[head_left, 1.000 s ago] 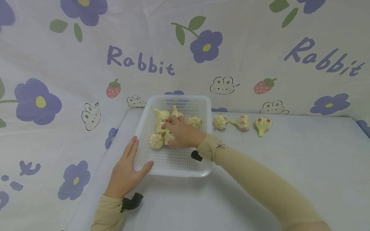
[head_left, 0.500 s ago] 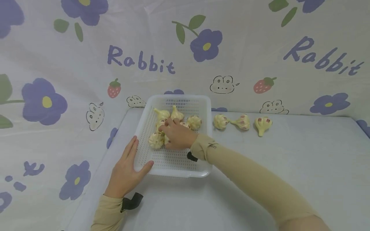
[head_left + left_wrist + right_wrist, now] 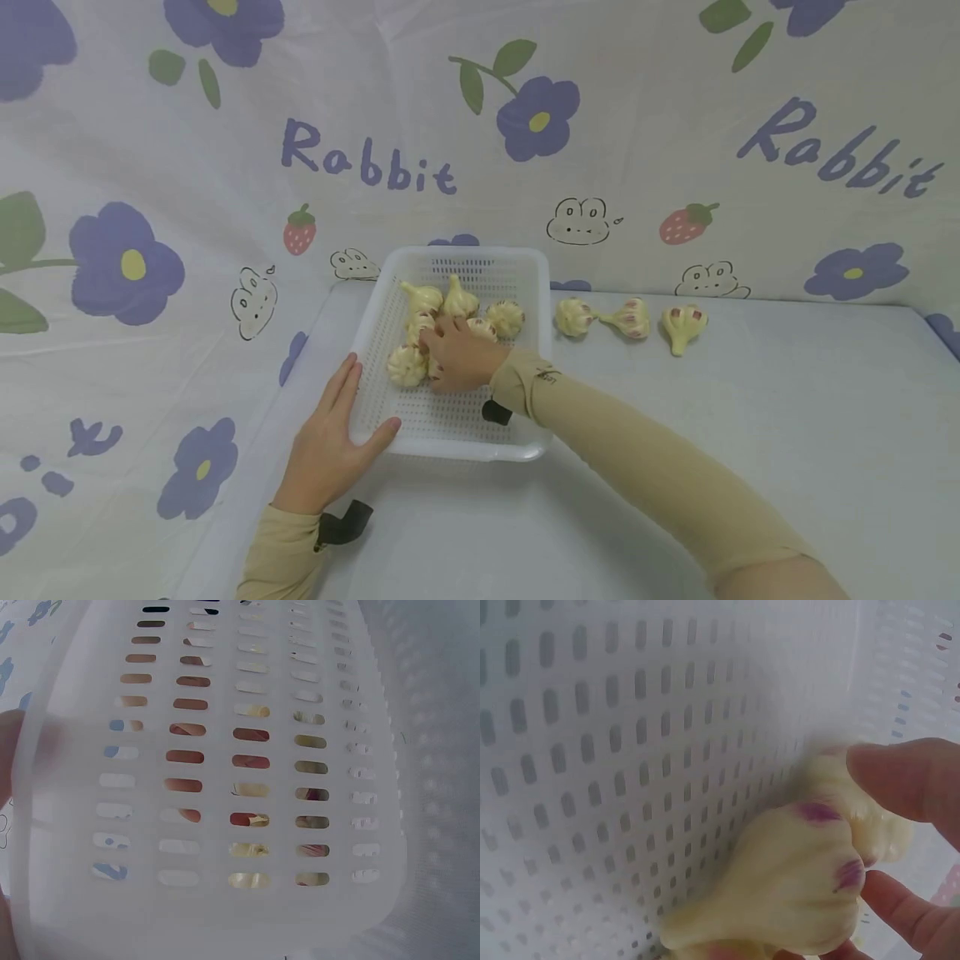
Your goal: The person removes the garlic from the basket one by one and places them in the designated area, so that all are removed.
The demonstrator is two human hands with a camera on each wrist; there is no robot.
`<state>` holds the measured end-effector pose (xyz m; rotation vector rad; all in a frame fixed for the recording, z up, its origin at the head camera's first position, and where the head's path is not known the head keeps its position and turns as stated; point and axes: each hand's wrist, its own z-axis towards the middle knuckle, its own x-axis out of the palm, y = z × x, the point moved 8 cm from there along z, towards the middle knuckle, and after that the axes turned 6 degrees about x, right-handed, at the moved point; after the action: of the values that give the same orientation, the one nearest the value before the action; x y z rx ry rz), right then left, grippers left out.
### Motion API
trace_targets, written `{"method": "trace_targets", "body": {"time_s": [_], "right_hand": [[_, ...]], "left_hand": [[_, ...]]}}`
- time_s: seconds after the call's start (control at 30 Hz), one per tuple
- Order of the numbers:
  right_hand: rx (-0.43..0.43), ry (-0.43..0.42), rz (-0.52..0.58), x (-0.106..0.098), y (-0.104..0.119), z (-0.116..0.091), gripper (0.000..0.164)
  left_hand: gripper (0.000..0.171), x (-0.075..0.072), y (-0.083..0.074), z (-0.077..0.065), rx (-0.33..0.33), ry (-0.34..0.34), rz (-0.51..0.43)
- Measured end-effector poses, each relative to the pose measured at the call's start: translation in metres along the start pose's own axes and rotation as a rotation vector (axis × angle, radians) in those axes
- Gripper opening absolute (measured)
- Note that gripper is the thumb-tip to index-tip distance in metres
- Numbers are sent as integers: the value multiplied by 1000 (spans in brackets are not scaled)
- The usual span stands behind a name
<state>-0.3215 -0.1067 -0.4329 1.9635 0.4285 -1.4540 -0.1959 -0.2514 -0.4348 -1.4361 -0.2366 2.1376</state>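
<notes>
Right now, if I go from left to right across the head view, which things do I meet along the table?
Left hand, white basket, garlic beside the basket, garlic with stem pointing left, garlic with stem pointing down in the picture.

Garlic [image 3: 505,318] in the basket [image 3: 450,452], three bulbs [image 3: 632,318] right of it

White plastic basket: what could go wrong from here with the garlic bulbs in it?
The right hand is among crowded garlic bulbs and might knock a neighbour aside. The left hand rests only at the near-left corner of the white plastic basket, so a push could swing it, perhaps into the nearest bulb outside.
</notes>
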Motion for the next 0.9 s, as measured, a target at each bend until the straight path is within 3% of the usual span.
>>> {"method": "trace_targets", "body": {"time_s": [0.2,0.57,0.9], "right_hand": [[-5,29,-1,3,1,-1,45],[60,101,-44,12,-4,-1,49],[23,97,-72,10,3,-8,43]], "left_hand": [[93,0,-1,1,-6,7,-1],[92,-1,-1,1,-2,-3,-4],[92,-2,-1,1,2,-5,-7]]}}
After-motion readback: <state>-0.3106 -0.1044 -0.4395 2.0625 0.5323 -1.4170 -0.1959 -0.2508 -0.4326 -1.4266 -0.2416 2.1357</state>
